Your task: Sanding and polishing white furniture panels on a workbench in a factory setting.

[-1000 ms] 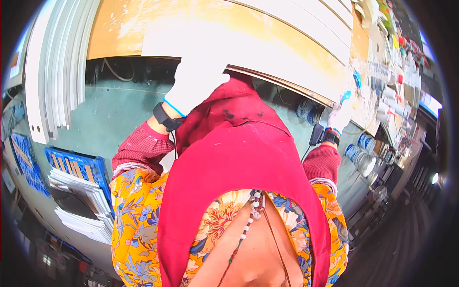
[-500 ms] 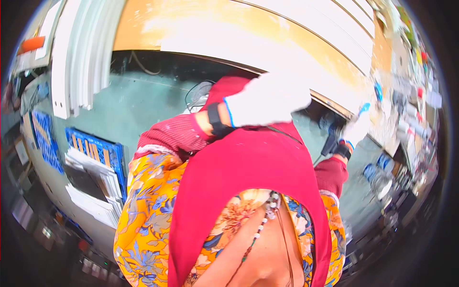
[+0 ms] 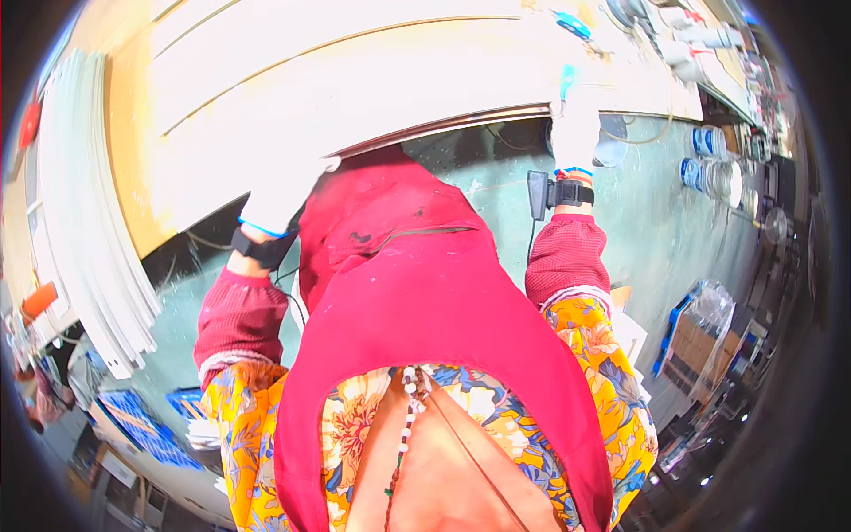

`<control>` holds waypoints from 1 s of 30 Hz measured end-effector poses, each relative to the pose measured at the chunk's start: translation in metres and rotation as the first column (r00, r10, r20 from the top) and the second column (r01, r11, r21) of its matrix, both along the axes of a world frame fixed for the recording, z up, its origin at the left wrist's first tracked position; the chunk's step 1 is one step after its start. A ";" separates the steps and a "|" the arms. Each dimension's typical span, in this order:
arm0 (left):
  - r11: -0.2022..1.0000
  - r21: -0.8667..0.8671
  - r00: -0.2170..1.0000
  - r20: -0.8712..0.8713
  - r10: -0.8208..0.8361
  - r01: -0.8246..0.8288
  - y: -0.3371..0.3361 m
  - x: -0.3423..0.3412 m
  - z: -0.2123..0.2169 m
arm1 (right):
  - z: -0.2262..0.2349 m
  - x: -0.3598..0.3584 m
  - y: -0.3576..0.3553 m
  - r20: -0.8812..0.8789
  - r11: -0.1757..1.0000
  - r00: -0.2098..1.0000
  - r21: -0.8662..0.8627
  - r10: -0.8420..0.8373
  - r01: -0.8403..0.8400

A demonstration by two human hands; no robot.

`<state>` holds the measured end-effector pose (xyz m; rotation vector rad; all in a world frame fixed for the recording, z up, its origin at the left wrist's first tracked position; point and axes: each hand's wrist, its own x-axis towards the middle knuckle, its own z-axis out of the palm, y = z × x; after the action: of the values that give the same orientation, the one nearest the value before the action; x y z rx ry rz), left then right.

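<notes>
A long white panel lies on the workbench in front of me, its surface washed out by glare. My left hand, in a white glove, is at the panel's near edge, left of my red apron. One fingertip shows there; glare hides the other fingers. My right hand, also gloved in white, reaches forward at the near edge on the right. It is closed on a small blue object, which sticks out past the fingers; its kind is unclear. Farther along the bench lies another blue item.
Several long white strips stand stacked at the left. Containers with blue labels stand on the green floor at the right. A blue pallet lies low on the left. Bottles and other clutter crowd the bench's far right.
My view and body have turned to the right. My left hand has moved from in front of my apron out left to the panel's edge. The right arm now reaches straight forward.
</notes>
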<state>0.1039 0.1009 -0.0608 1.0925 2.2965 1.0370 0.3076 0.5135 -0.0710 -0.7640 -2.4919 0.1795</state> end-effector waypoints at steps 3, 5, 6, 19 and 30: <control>0.986 -0.142 0.856 -0.496 -0.147 0.087 0.004 -0.022 0.041 | 0.016 0.001 -0.003 0.099 0.988 0.993 0.146 -0.063 0.048; 0.953 -0.180 0.961 -0.090 -0.262 0.243 0.016 -0.052 0.066 | 0.023 -0.005 -0.004 0.001 0.996 1.000 0.089 -0.027 0.027; 0.941 -0.232 0.967 0.130 -0.221 0.246 0.022 -0.066 0.074 | 0.024 -0.010 -0.003 -0.069 0.994 0.998 0.106 0.008 0.000; 0.949 -0.302 0.952 -0.256 -0.169 0.087 0.069 -0.056 0.061 | 0.011 -0.004 -0.026 -0.508 0.425 0.729 -0.846 -0.458 -0.322; 0.988 -0.153 0.903 -0.425 -0.061 -0.005 0.103 -0.019 0.010 | 0.022 -0.007 -0.015 -0.355 0.863 0.904 -0.505 -0.236 0.027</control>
<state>0.0850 0.2035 -0.0508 1.3973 2.6344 0.6411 0.3006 0.4985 -0.0485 -0.9812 -1.9935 0.8598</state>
